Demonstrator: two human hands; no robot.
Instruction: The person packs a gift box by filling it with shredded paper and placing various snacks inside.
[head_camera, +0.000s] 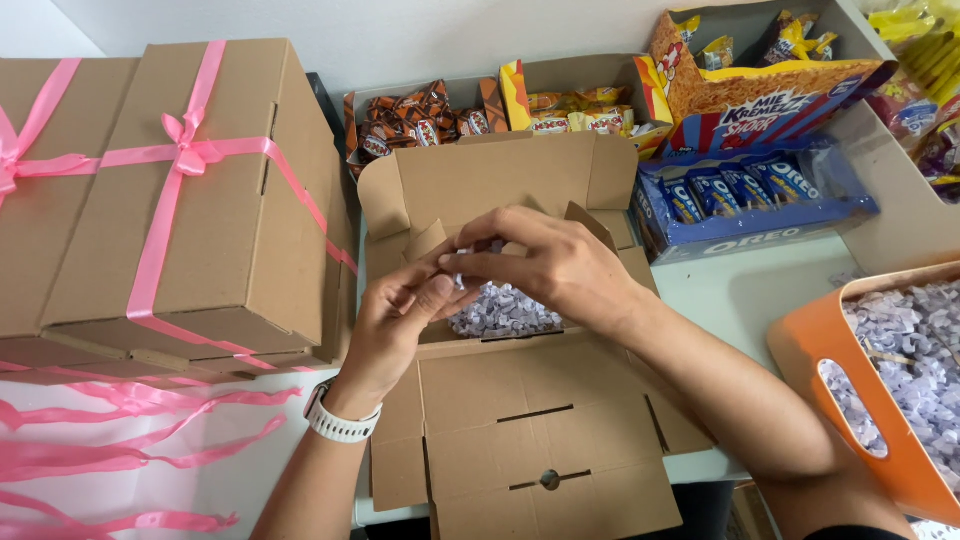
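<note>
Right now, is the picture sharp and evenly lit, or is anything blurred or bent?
Head view: soft, even light, with only faint shadows under the hands inside the open cardboard box; the left hand and right hand are fairly sharp; the orange basket and beribboned boxes splay outward at the edges, a wide-lens effect.

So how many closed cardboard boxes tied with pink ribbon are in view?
2: one closed box with a pink bow at the left, beside the open carton, and another ribboned box against its left side, cut off by the frame. More may be hidden.
</note>
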